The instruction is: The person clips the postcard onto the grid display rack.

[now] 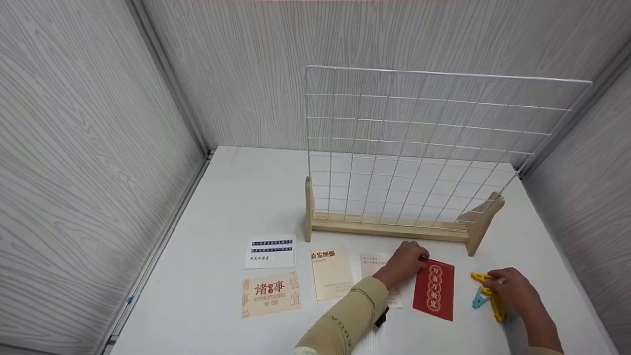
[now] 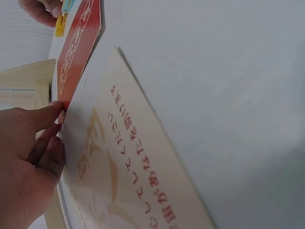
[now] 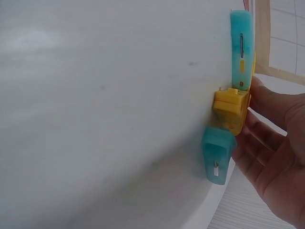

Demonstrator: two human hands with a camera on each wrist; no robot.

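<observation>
1. The red card (image 1: 434, 292) lies on the table (image 1: 256, 197), at 6 o'clock of the wire rack (image 1: 389, 231), with a pale card (image 1: 372, 267) just beside it towards 9 o'clock.
2. The left hand (image 1: 406, 263) pinches the red card by its 11 o'clock corner, thumb and fingers meeting at the edge.
3. The right hand (image 1: 515, 291), at about 3 o'clock of the red card, has thumb and fingers closed on a yellow clip (image 1: 479, 276); another yellow clip (image 1: 498, 306) and blue clips (image 1: 478, 299) crowd beneath it.
4. For a good hold, I would keep the pinch shallow and light, so the corner neither creases nor slips, and raise that edge before the rest. The right hand would do best to separate one clip from the bunch, handles towards the palm.
5. The red card's long axis runs roughly from 12 to 6 o'clock; its characters stand upright, their tops towards 12.
</observation>
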